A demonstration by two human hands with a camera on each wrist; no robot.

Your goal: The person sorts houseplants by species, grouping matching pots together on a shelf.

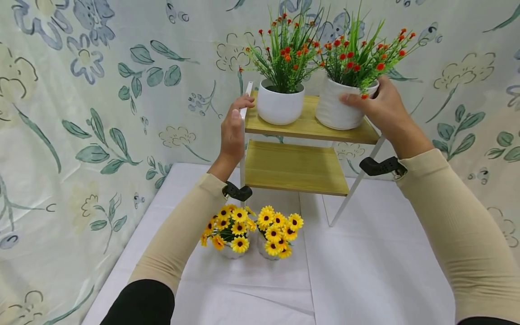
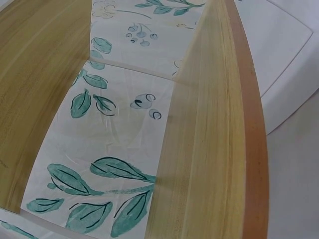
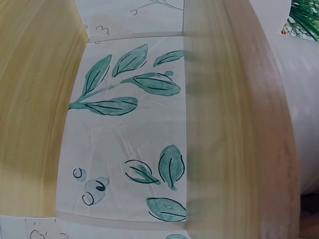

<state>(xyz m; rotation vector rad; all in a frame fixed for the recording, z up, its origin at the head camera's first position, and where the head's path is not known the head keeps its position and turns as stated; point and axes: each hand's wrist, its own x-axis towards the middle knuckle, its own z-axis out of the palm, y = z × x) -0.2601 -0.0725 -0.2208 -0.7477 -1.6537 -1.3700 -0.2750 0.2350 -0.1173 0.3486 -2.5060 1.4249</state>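
In the head view, my right hand [image 1: 383, 106] grips a white ribbed pot [image 1: 335, 106] of red flowers and grass, thumb on its front and the other fingers hidden behind. This pot is at the right end of the upper board [image 1: 310, 108] of a two-tier plant stand. My left hand [image 1: 233, 135] holds the stand's white frame [image 1: 243, 113] at the left, fingers curled over its top. Close beside those fingers, a smooth white pot [image 1: 280, 106] with similar red flowers stands on the same board. Neither hand shows in the wrist views.
The stand's lower board [image 1: 294, 164] carries nothing. Two small pots of yellow flowers [image 1: 231, 225] [image 1: 278, 230] stand on the white tablecloth [image 1: 252, 298] in front, near the left forearm. A floral cloth [image 1: 101, 194] hangs behind; both wrist views show it between wooden boards [image 2: 214, 124] [image 3: 219, 124].
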